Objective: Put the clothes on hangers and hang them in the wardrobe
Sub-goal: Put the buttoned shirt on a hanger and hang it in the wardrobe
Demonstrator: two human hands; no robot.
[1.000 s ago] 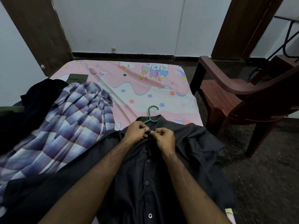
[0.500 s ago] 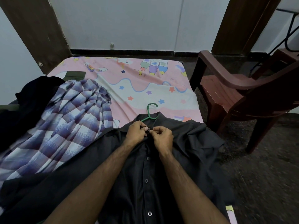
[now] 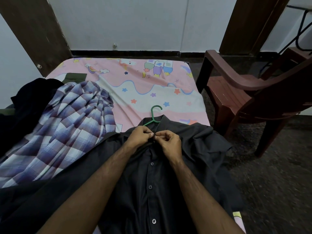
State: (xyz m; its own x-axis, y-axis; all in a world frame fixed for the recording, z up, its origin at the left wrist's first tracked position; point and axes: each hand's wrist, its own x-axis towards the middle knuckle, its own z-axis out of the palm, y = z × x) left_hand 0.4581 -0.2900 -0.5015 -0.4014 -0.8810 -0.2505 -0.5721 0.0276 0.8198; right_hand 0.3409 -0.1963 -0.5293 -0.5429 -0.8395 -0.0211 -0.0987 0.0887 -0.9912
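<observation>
A dark grey button-up shirt (image 3: 148, 186) lies flat on the bed in front of me, collar pointing away. A green hanger (image 3: 154, 115) is inside it; only its hook and neck stick out of the collar. My left hand (image 3: 139, 135) pinches the left side of the placket just below the collar. My right hand (image 3: 169, 141) pinches the right side there, fingertips meeting the left hand's at the top button. A purple and white checked shirt (image 3: 67, 125) lies crumpled to the left.
The bed has a pink cartoon sheet (image 3: 135, 78). A black garment (image 3: 28, 102) is heaped at the far left. A brown plastic chair (image 3: 244, 92) stands close on the right. Dark wooden frames and a white wall stand behind the bed.
Both hands stay at the top button, fingers shifting slightly. The view has tilted a little, otherwise nothing has moved.
</observation>
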